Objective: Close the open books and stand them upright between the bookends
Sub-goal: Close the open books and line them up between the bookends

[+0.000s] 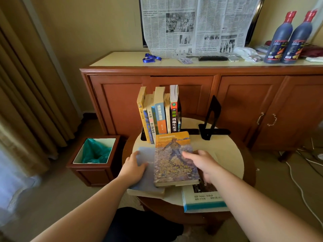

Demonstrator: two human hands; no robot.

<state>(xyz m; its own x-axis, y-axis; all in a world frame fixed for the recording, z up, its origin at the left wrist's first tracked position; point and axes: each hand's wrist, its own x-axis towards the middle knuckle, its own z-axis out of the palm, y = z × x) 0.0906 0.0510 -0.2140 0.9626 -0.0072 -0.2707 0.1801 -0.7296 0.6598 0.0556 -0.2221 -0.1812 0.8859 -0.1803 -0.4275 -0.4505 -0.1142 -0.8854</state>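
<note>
Painted-cover book point(175, 159) lies closed at desk point(227, 154) centre, 6 o'clock of the upright row point(158, 114); left hand point(134, 165) flat, steadying grey book point(146, 173); right hand point(201, 163) open, empty, touching the cover's 3 o'clock edge, likely to lift.

In front of me a wooden cabinet point(192, 88) carries two dark bottles point(286, 37), a remote control point(213, 58), a blue lanyard point(151, 58) and a hanging newspaper point(194, 25). On the floor at my left is a wastebasket point(94, 159) with a green liner.

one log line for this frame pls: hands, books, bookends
left hand: flat on grey-blue book | right hand: at painted-cover book, closed, lying flat | row of upright books | right bookend: standing apart
</note>
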